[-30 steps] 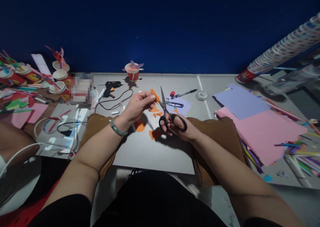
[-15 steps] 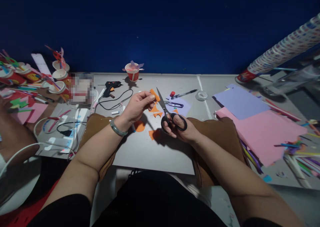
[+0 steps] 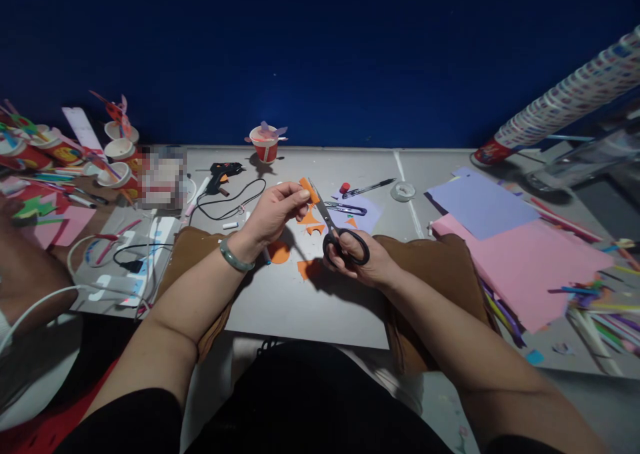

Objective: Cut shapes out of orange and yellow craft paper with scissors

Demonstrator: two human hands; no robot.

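Scissors point(image 3: 328, 220) are edging leftward, frame centre; right hand point(image 3: 369, 265) is clasping them, left hand point(image 3: 278, 210) is pinching orange paper strip point(image 3: 309, 189), apparently steadying it.

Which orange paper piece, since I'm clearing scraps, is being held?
The orange strip pinched in the left hand; the other orange pieces lie on the table.

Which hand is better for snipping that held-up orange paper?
Probably the right hand: it grips the scissors, pointed at the orange paper. The left hand pinches that paper, so it seems better placed for steadying.
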